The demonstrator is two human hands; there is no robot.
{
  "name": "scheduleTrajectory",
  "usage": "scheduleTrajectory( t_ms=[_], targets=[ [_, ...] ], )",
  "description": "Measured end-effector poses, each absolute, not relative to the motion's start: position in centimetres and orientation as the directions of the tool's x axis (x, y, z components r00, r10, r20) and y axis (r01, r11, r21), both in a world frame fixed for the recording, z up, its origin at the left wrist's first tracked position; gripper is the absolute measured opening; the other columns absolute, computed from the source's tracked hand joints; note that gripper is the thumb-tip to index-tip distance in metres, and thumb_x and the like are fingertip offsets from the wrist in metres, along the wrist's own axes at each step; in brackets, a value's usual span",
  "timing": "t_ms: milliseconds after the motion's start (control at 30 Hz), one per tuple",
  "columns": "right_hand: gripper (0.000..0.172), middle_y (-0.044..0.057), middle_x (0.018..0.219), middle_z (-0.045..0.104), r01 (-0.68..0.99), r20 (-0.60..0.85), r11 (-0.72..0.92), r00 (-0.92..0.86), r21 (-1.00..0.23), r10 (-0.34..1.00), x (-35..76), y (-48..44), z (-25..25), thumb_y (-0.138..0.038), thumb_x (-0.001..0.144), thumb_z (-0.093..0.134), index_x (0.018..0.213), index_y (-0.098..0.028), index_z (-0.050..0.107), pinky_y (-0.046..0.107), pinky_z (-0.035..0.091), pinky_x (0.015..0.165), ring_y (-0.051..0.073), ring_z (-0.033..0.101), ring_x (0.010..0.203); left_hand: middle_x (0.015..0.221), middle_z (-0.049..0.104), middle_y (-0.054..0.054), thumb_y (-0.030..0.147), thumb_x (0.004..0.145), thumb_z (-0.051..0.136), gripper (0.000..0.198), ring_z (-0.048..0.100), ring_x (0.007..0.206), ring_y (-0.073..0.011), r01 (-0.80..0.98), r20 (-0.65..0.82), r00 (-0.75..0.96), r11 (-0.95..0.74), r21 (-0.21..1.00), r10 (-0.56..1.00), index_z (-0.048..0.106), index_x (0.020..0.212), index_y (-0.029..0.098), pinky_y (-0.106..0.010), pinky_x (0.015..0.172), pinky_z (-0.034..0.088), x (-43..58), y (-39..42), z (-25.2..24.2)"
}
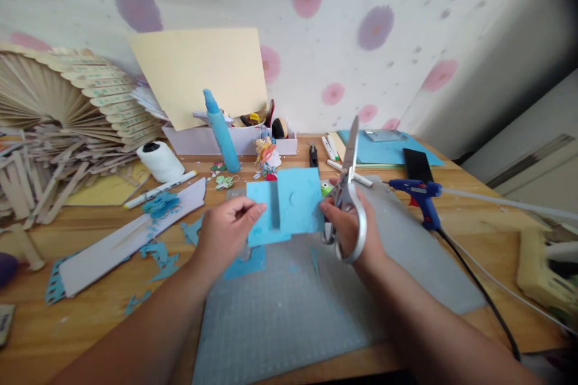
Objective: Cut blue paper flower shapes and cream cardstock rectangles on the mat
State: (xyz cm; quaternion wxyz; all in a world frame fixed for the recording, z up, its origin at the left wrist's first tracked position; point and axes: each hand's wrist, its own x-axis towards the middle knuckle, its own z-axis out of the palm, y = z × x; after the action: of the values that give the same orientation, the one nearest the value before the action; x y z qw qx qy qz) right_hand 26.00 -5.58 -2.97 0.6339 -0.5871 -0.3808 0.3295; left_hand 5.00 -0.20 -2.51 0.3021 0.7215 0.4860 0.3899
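Note:
My left hand (228, 231) pinches a light blue paper piece (261, 225) between thumb and fingers. My right hand (354, 225) has its fingers through the handles of silver scissors (349, 162), whose blades point upward. Its thumb and finger also grip the edge of a second blue paper piece (300, 201), which bears a small curved mark. This second piece overlaps the right part of the first, in front of it. Both are held over a grey cutting mat (289, 325). Below my left hand, a cut blue paper scrap (247, 263) lies at the mat's edge.
Blue scraps (160, 258) and a white strip (130, 240) lie on the left. A blue spray bottle (222, 132) and thread spool (159, 160) stand behind. On the right are a glue gun (419, 195) with its cord and a black phone-like slab (418, 163).

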Motion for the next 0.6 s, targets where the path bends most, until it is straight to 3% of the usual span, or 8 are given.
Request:
scheduleTrajectory(
  t_ms=[133,233,300,367,433,600],
  targets=[
    [0.048,-0.007,0.068,0.057,-0.072,0.122,0.192,0.545,-0.979,0.829,27.3,-4.9,-3.1,-0.025,0.061,0.072,0.107,-0.019,0.058,0.026,0.042,0.052,0.011,0.051,0.054,0.061,0.058,0.001,0.04,0.079,0.06,0.024,0.052,0.059,-0.0165,0.561,0.212,0.314,-0.361,0.745,0.925,0.067,0.065,0.022,-0.026,0.056,0.039,4.3,1.6,-2.9],
    [0.049,-0.007,0.067,0.057,-0.113,0.094,0.181,0.533,-0.977,0.841,27.2,-4.7,-3.3,-0.026,0.059,0.072,0.105,-0.019,0.058,0.026,0.041,0.052,0.011,0.051,0.054,0.093,0.067,-0.006,0.039,0.074,0.065,0.017,0.058,0.091,-0.0249,0.575,0.407,0.251,-0.474,0.668,0.878,0.073,0.071,0.024,-0.032,0.075,0.044,4.3,1.7,-2.7],
    [0.048,-0.006,0.068,0.058,-0.089,0.094,0.162,0.51,-0.983,0.855,26.8,-4.9,-3.3,-0.025,0.06,0.071,0.106,-0.02,0.058,0.027,0.042,0.054,0.013,0.053,0.056,0.1,0.067,-0.007,0.041,0.077,0.064,0.02,0.059,0.094,-0.0249,0.504,0.44,0.22,-0.488,0.713,0.871,0.073,0.082,0.023,-0.033,0.076,0.045,4.7,1.0,-2.4],
    [0.047,-0.005,0.07,0.059,-0.052,0.104,0.146,0.478,-0.988,0.872,26.2,-5.3,-3.3,-0.025,0.062,0.07,0.107,-0.022,0.059,0.027,0.042,0.056,0.013,0.054,0.059,0.084,0.068,-0.004,0.045,0.081,0.061,0.026,0.062,0.076,-0.0202,0.352,0.273,0.279,-0.362,0.863,0.921,0.07,0.09,0.023,-0.029,0.065,0.047,5.3,-0.1,-2.3],
    [0.045,-0.005,0.07,0.06,-0.031,0.111,0.139,0.444,-0.99,0.889,25.6,-5.7,-3.2,-0.025,0.062,0.071,0.106,-0.023,0.059,0.027,0.043,0.055,0.014,0.054,0.06,0.067,0.063,0.001,0.046,0.081,0.061,0.026,0.059,0.06,-0.0159,0.237,0.087,0.363,-0.183,0.954,0.928,0.066,0.085,0.021,-0.026,0.055,0.046,6.0,-1.0,-2.4],
    [0.043,-0.006,0.069,0.059,-0.073,0.094,0.131,0.38,-0.989,0.92,24.6,-6.2,-2.9,-0.026,0.064,0.072,0.104,-0.023,0.058,0.026,0.042,0.054,0.013,0.053,0.057,0.052,0.056,0.004,0.041,0.08,0.062,0.03,0.054,0.049,-0.011,0.191,0.003,0.382,-0.082,0.978,0.924,0.057,0.061,0.019,-0.021,0.048,0.042,6.8,-2.0,-2.7]
  ],
)
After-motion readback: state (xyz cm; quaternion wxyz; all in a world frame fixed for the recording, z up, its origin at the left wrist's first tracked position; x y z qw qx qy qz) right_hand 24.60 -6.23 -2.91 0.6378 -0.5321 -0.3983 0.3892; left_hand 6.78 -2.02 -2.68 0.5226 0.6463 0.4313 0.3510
